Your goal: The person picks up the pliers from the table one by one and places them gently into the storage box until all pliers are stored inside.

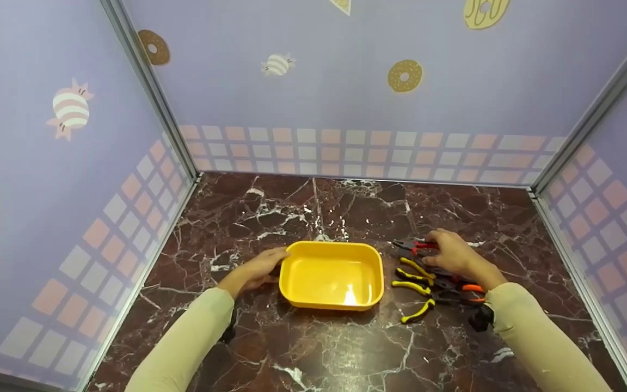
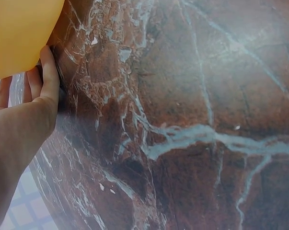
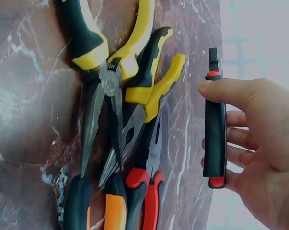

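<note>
A yellow plastic box (image 1: 331, 302) stands on the dark marbled surface in the head view. My left hand (image 1: 262, 267) is at its left side, and the fingers touch the outer wall near the rim. In the left wrist view, the thumb and fingers rest against the lower part of the box (image 2: 24, 38). On the right, my right hand (image 1: 455, 253) grips a pair of pliers (image 3: 214, 129) with black and red handles, seen edge-on between thumb and fingers. Below that hand lie pliers with yellow and black handles (image 1: 414, 287).
More pliers lie overlapping beside the box: one pair has orange and black handles (image 3: 115, 206), another has red and black ones (image 3: 151, 201). Patterned purple walls (image 1: 313, 98) enclose the marbled surface (image 1: 340, 348) at the back and both sides.
</note>
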The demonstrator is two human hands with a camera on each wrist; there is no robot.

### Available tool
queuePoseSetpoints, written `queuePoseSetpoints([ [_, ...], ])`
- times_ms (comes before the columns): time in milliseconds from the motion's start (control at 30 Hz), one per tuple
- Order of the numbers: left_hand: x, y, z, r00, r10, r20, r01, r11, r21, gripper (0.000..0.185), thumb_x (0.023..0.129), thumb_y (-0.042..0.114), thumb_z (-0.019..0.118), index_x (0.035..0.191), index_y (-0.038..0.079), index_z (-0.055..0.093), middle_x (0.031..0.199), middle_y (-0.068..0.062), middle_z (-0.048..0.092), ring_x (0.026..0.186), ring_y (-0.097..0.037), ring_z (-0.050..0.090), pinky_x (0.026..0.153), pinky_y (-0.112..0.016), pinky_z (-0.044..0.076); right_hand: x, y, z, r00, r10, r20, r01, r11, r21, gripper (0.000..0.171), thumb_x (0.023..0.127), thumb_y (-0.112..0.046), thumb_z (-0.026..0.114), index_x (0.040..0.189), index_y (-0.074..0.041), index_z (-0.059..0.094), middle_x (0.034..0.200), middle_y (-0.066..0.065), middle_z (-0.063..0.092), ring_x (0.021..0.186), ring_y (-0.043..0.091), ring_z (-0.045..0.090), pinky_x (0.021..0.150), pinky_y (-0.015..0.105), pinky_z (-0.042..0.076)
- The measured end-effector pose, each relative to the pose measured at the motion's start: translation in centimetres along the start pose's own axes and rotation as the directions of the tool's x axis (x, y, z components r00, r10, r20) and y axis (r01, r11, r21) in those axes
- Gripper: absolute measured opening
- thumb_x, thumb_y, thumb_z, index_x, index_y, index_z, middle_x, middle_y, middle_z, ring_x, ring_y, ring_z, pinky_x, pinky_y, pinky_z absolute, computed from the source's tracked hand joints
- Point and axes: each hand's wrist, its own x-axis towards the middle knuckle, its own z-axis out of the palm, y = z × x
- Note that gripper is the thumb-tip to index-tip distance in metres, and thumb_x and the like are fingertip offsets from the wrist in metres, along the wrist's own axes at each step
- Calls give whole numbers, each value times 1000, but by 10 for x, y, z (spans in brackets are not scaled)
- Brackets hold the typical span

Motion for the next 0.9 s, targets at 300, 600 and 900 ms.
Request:
queuePoseSetpoints([
  [300, -1, 1, 0, 1000, 1, 0, -1, 1000, -8, 49, 113, 25, 48, 158, 6, 47, 144, -18, 59, 120, -27, 63, 103, -53, 57, 7, -8, 3, 995, -85, -43, 84, 996, -23, 47, 86, -17, 88, 123, 5, 69, 114, 18, 68, 105, 41, 66, 92, 61, 55],
  [600, -4, 3, 0, 1000, -9, 1, 9, 1000, 26, 49, 114, 26, 47, 159, 7, 47, 141, -16, 61, 119, -26, 64, 103, -51, 58, 9, -23, 1, 994, -106, -33, 106, 994, -13, 46, 86, -19, 89, 122, 3, 69, 112, 15, 68, 102, 37, 66, 89, 58, 56],
  [900, -4, 3, 1, 1000, 0, 8, 0, 1000, 31, 49, 113, 26, 47, 158, 6, 47, 143, -17, 59, 121, -26, 62, 104, -52, 56, 11, -32, 2, 992, -124, -31, 123, 992, -24, 48, 87, -18, 88, 125, 4, 69, 117, 18, 68, 109, 40, 65, 96, 60, 55],
])
